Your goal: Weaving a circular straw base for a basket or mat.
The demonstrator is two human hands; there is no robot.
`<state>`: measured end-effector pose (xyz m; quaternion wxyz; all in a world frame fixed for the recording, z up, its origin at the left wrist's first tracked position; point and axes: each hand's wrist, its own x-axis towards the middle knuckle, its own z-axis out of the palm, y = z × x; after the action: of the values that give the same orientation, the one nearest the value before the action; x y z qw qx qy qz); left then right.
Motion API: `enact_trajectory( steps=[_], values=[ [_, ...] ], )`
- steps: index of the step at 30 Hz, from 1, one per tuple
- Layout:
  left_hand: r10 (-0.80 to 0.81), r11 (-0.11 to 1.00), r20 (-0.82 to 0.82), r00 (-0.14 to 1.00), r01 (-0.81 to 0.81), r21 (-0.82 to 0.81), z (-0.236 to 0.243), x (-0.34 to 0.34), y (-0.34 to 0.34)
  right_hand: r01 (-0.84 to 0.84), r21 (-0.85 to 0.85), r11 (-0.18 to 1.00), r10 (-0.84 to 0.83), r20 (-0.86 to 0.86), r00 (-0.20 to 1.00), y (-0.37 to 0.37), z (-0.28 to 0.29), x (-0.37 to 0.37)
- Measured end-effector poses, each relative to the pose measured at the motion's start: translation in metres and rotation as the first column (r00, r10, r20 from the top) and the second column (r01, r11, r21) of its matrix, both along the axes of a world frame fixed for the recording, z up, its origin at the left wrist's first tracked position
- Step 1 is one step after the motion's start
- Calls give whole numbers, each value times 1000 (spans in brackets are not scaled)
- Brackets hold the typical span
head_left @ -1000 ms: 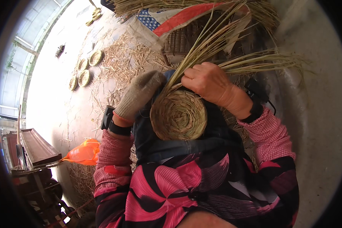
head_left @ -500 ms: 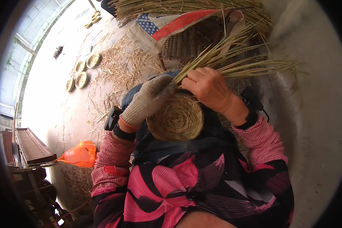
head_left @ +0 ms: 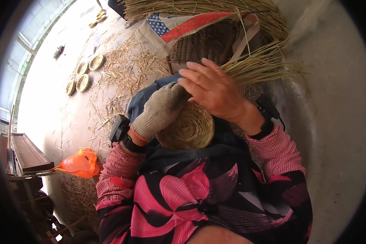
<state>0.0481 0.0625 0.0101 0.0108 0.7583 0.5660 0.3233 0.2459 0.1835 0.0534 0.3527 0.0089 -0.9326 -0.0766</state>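
A small round woven straw basket (head_left: 190, 129) rests on my lap, its coiled inside facing up. My left hand (head_left: 163, 106), in a grey knitted glove, is closed on the basket's far rim where the loose stalks join it. Bare, my right hand (head_left: 216, 92) lies over the near end of the straw stalks (head_left: 264, 67), fingers stretched out and slightly parted. The stalks fan out from behind it to the right. Its palm and the spot where stalks meet rim are hidden.
Beyond my knees stands a low slatted seat (head_left: 191, 51) with a printed cloth bag (head_left: 191, 26) over it. A big straw bundle (head_left: 203, 8) lies behind. Several finished baskets (head_left: 83, 82) sit on the littered floor at left, near an orange plastic bag (head_left: 80, 163).
My right hand has let go of its pinch on the stalks and spread its fingers, shifting slightly left and up. The stalks have drawn together and swung lower. My left hand keeps its hold.
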Motion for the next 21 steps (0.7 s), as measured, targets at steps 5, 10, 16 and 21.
enact_trajectory(
  steps=[5,10,16,21],
  values=[
    [20,985,-6,1000,-20,-172,-3,-1,2,30,-187,982,22,271,962,1,-17,-18],
    [65,962,544,836,91,-256,17,-29,-11,100,-190,977,-15,405,914,8,-20,-17],
    [-31,975,373,927,110,-191,13,-35,-33,55,-243,968,61,447,892,10,-15,-25],
    [144,974,97,985,-124,-190,3,-14,-27,18,-286,958,117,448,887,13,-11,-25]
  ],
)
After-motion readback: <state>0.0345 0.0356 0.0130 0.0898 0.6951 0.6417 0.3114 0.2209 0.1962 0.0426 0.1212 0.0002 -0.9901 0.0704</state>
